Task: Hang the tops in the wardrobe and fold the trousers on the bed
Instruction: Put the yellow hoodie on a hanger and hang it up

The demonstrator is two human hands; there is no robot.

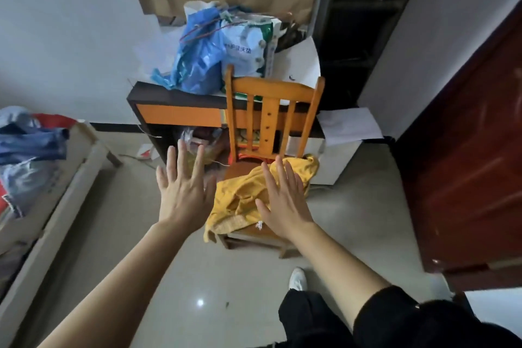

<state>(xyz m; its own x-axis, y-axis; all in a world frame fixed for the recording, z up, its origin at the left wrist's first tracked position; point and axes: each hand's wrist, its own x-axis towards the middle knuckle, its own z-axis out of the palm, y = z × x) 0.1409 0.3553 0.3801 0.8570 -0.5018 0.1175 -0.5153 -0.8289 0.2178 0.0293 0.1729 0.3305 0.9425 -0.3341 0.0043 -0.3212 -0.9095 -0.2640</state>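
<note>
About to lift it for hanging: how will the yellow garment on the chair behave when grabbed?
Probably floppy: the yellow garment lies crumpled in folds on the chair seat, so it should sag and unfurl when lifted. Likely light, as it looks like thin cloth. Its front edge hangs over the seat, so a push may slide it off.

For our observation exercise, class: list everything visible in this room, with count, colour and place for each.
desk: one, black and orange, by the wall
chair: one, orange-brown, before the desk
yellow top: one, yellow, crumpled on chair seat
plastic bag: one, blue, on the desk
denim clothes: count unclear, blue, on the bed
door: one, dark red, right
shoe: one, white, on floor
left hand: one, spread, left of chair
right hand: one, spread, over the yellow top
</note>
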